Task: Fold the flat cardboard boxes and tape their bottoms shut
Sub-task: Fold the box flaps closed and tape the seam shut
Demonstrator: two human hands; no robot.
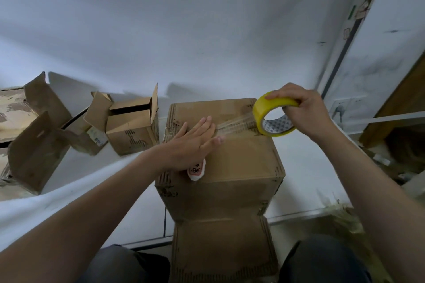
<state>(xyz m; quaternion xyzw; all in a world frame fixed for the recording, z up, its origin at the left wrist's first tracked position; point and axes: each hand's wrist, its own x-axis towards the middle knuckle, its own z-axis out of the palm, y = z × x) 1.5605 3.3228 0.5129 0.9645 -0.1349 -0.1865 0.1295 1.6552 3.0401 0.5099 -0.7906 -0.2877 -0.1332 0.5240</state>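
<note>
With taping under way, the left hand [195, 142] pressed flat-fingered on the tape strip [236, 124] atop the box [236, 161] between the knees [322, 257], while the right hand [303, 110] gripped the tape roll [258, 112] at its right edge, probably needing next a pull over that edge and a tear.

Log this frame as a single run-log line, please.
stage: taping box seam | left hand: flat, pressing tape strip onto box | right hand: grips tape roll | small open box: apart, left
</note>
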